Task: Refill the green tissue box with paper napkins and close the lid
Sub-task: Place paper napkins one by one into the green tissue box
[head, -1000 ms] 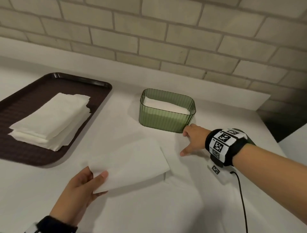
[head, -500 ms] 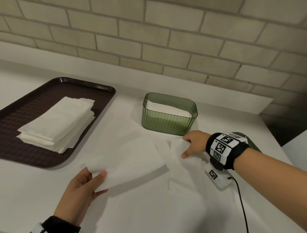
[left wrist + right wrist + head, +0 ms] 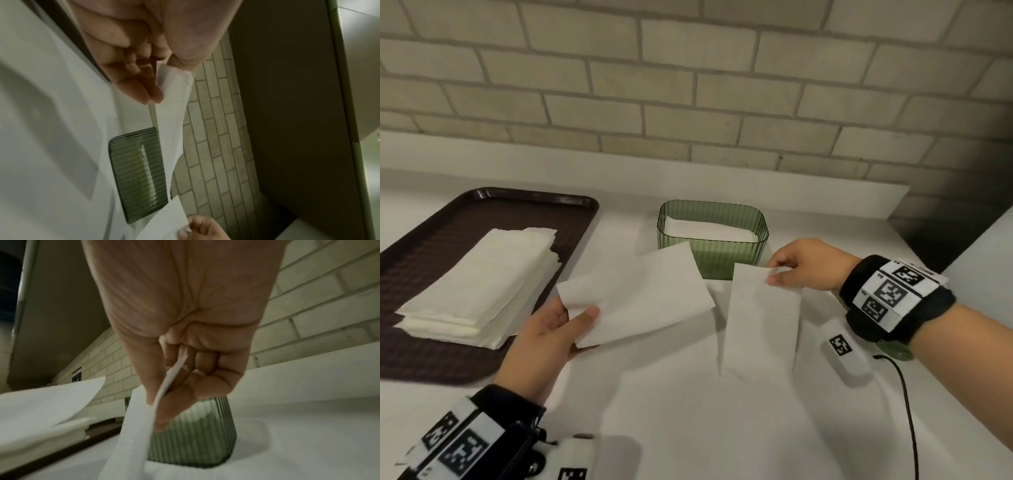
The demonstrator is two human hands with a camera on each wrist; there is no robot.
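Observation:
The green ribbed tissue box (image 3: 726, 253) (image 3: 137, 175) (image 3: 197, 438) stands lidless on the white counter, with white napkins inside (image 3: 709, 230). My left hand (image 3: 558, 329) pinches one folded napkin (image 3: 640, 298) (image 3: 174, 104) between thumb and fingers, in front of the box and to its left. My right hand (image 3: 791, 267) pinches the top corner of a second napkin (image 3: 760, 322) (image 3: 135, 426), which hangs down in front of the box. A green piece, perhaps the lid (image 3: 897, 353), peeks out under my right wrist.
A dark brown tray (image 3: 431, 346) at the left holds a stack of white napkins (image 3: 482, 284). A brick wall (image 3: 688, 85) rises behind the counter. A black cable (image 3: 907, 404) trails from my right wrist. The counter ends at a dark gap at the far right.
My right hand picked the second napkin up off the counter and raised it. My left hand lifted its napkin up and towards the box.

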